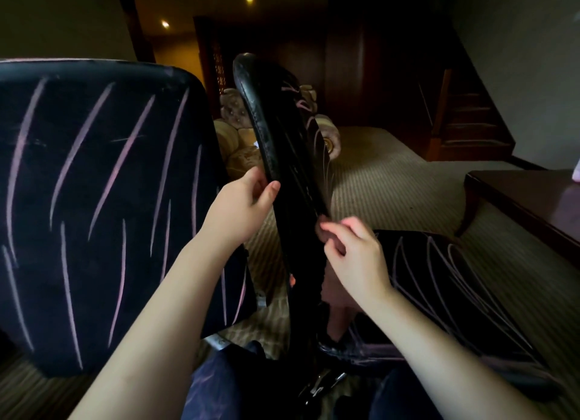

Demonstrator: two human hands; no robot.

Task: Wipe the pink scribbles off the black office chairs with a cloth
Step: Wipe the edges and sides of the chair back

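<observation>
The left hand (pixel 241 206) grips the stitched, curved rim of a glossy leather chair back (pixel 282 131); the right hand (pixel 354 250) pinches its opposite edge. Pink strokes (pixel 124 160) streak the fabric chair (pixel 40 184).

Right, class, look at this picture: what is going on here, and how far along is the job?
A person steadies the middle chair back, seen edge-on. The left hand grips one edge; the right hand is at the other, its grip unclear. Pink scribbles cover the left chair and the seat. No cloth plainly shows.
</observation>
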